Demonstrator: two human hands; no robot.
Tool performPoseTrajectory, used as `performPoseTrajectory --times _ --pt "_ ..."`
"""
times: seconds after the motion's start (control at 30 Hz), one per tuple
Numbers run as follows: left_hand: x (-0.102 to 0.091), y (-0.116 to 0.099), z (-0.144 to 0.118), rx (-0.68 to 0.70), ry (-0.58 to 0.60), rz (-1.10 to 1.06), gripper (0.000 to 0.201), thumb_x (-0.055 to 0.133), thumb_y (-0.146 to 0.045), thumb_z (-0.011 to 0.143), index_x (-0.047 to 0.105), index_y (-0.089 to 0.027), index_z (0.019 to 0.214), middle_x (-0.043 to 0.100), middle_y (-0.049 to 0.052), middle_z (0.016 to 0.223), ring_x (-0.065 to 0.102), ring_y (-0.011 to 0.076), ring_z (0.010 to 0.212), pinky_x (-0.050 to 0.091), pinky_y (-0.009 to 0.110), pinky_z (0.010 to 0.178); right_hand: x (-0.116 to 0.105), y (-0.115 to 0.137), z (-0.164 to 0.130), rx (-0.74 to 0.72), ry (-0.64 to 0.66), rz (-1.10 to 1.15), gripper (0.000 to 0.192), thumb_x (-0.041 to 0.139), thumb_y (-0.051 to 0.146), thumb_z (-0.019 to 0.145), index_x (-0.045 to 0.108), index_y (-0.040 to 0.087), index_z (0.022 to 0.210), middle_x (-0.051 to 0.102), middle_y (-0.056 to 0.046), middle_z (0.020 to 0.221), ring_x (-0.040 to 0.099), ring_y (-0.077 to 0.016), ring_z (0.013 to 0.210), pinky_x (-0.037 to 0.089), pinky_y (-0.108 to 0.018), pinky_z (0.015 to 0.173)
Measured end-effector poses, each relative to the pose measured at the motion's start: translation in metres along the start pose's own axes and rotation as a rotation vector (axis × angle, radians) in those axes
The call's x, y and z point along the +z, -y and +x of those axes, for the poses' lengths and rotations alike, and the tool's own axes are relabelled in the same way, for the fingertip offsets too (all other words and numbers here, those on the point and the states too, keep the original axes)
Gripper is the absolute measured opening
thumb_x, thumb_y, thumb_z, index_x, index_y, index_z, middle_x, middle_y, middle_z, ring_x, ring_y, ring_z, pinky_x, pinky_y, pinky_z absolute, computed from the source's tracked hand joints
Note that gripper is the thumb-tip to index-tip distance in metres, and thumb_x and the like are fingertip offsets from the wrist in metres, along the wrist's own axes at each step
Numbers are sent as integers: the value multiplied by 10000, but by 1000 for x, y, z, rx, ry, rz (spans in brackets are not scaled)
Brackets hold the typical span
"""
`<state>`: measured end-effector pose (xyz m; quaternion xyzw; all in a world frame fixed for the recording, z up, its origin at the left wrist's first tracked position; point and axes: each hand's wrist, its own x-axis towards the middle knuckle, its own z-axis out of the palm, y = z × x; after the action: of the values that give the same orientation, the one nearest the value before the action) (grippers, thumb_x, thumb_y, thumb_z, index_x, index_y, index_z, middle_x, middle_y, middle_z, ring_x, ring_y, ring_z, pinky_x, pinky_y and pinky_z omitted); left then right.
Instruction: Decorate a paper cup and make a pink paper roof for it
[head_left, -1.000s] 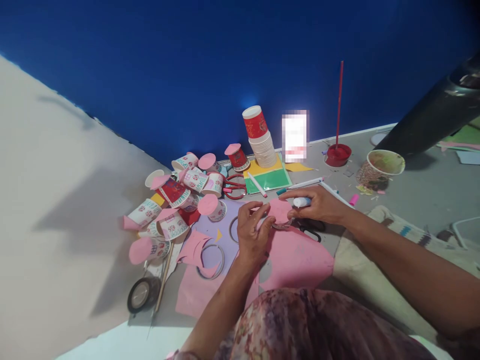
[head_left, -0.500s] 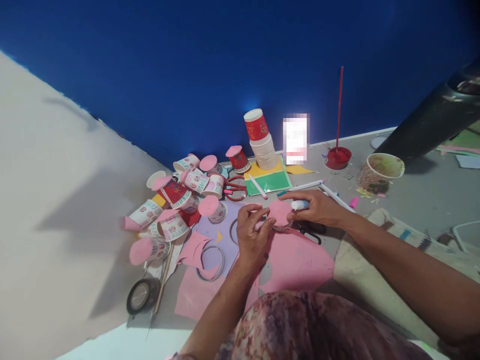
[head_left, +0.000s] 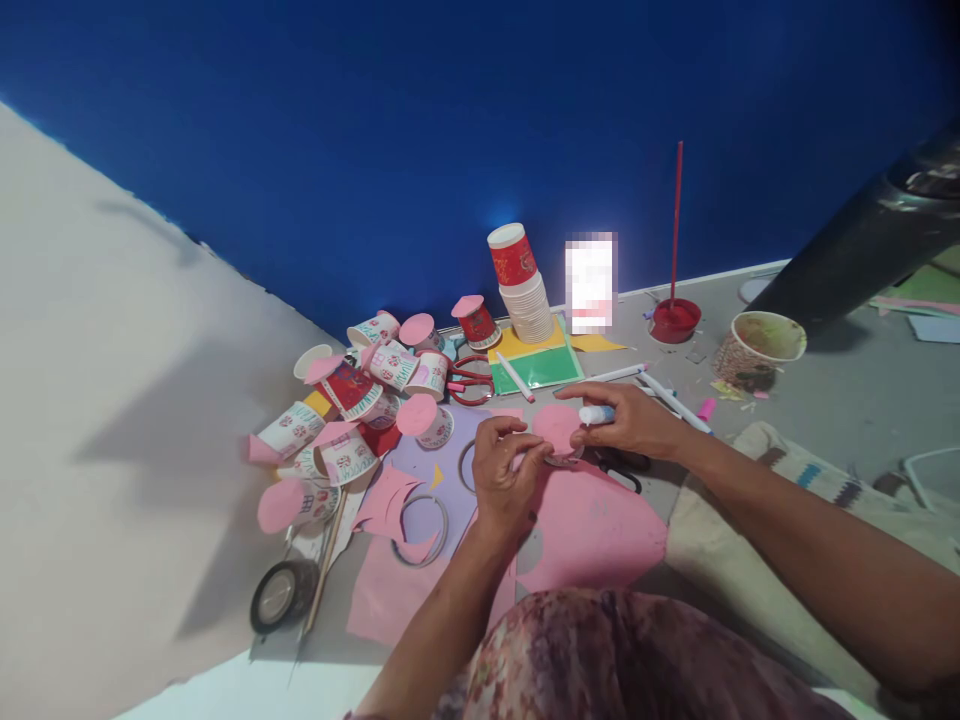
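A pink paper disc (head_left: 556, 425) lies on top of a paper cup whose side is mostly hidden beneath it. My left hand (head_left: 510, 470) is at the disc's left edge, thumb and index finger pinched together. A little pink shows between its fingers, too small to identify. My right hand (head_left: 630, 420) is closed around a white marker (head_left: 597, 414) with a pale blue end, its fingertips at the disc's right edge. Pink paper (head_left: 600, 530) with cut-outs lies below both hands. Black-handled scissors (head_left: 626, 477) are partly hidden under my right wrist.
Decorated paper cups (head_left: 345, 385) with pink tops crowd the left. A tall cup stack (head_left: 529, 305) stands at the back near red-handled scissors (head_left: 472, 380). Tape (head_left: 279, 597) sits front left. A stained cup (head_left: 759, 350) and dark cylinder (head_left: 840, 240) are at right.
My left thumb has drawn back from the top of the pink disc and now meets the index finger. The disc has shifted slightly; my right hand still holds the marker.
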<state>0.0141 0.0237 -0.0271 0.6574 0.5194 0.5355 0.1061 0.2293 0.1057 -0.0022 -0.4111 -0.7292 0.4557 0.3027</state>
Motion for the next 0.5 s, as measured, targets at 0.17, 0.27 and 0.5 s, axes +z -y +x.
performPoseTrajectory --times 0.17,0.27,0.5 --pt "-1 -2 0 31 33 35 151 757 -339 931 759 -229 827 652 53 1004 674 203 956 562 339 828 3 3 -2 -9 12 -1 596 908 388 654 799 279 1230 797 -56 1208 722 -303 1086 544 -392 946" --pt "-1 -1 -2 -22 26 7 203 811 -382 881 724 -237 992 652 60 1065 669 225 1018 564 365 884 -1 5 -2 -3 -7 12 611 912 424 637 804 256 1215 803 -43 1049 715 -266 918 543 -352 827" --pt "9 0 -7 -275 251 -92 1147 953 -286 638 321 -259 1594 510 186 1538 520 368 1420 404 563 1198 -10 2 2 27 -170 50 488 778 544 791 809 213 1148 765 -47 940 674 -248 848 504 -350 777"
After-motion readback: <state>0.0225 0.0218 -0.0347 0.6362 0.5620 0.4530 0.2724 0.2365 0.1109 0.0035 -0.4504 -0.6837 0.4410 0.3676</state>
